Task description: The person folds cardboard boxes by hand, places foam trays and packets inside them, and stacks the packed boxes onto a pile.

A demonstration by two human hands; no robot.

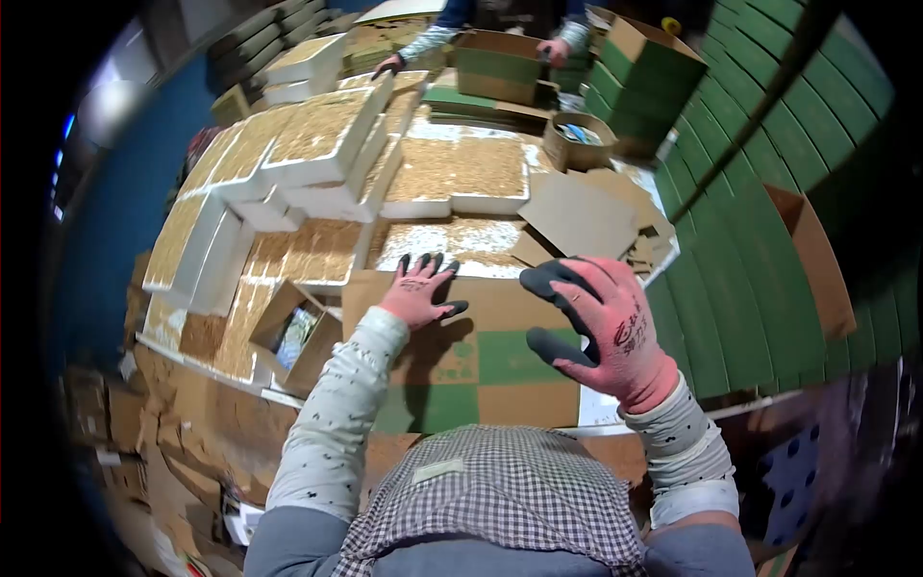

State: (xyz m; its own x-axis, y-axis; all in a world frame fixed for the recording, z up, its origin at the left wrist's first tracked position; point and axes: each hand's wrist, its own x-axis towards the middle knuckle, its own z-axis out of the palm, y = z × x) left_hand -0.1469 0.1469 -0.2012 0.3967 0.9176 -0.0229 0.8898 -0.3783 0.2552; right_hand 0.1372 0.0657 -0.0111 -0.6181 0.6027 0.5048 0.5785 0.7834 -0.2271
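A flattened cardboard box (524, 356) with green and brown panels lies on the table in front of me. My left hand (415, 296), in a pink glove with dark fingertips, rests on its far left part with fingers spread. Above the right side of the cardboard is my right hand (611, 332) in a matching glove. Its fingers are curved, with the thumb held apart and nothing between them. Just beyond it lie loose grey-brown cardboard sheets (580, 213). Left of my left forearm stands a small open carton (317, 348) with packets inside.
White blocks with tan, fibrous tops (322, 130) are stacked at the left and middle. Green boxes (740, 269) form a wall on the right. Across the table, a co-worker's gloved hands (555, 52) are by an open green-and-brown box (497, 72). A round container (579, 144) stands nearby.
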